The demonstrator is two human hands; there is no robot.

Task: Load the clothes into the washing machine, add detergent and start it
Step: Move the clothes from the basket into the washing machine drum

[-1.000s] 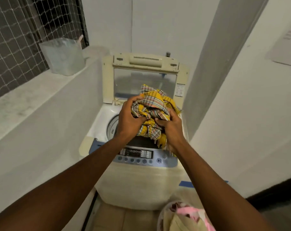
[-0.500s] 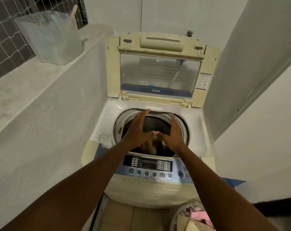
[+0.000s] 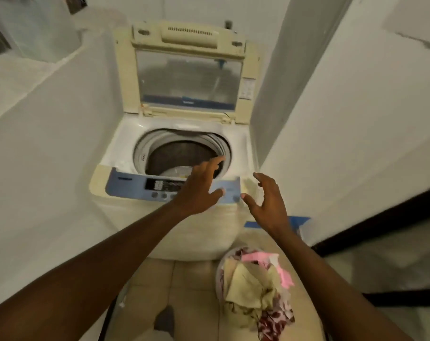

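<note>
**Loading step: both hands empty above the washer, more laundry waiting**

Landmark: the top-loading washing machine (image 3: 174,193), lid (image 3: 188,77) propped upright at its rear, drum opening (image 3: 182,153) exposed.

Left hand (image 3: 199,190): over the front control panel (image 3: 140,185) of the machine, fingers (image 3: 215,162) spread and reaching just over the front rim of the drum. Nothing held.

Right hand (image 3: 267,203): at the machine's front right corner, just off the panel's end, fingers (image 3: 260,177) splayed apart. Nothing held.

Clothes: a pale patch shows low in the drum, too blurred to say what it is. The remaining clothes (image 3: 253,286), pink, cream and red-patterned, sit heaped in a basket (image 3: 220,264) on the tiled floor just in front of the machine, toward its right side.

Judgement: loading is in hand and not finished, since the basket is full. Detergent and start not yet done. No detergent container can be made out with certainty; a blurred translucent tub (image 3: 46,30) stands on the ledge to the left of the machine, contents unclear.

Next move calls for: lowering both hands to the basket, gathering a bundle with a full grasp, lifting it clear of the panel and dropping it into the drum opening. Watch for trailing fabric catching on the drum rim.
</note>
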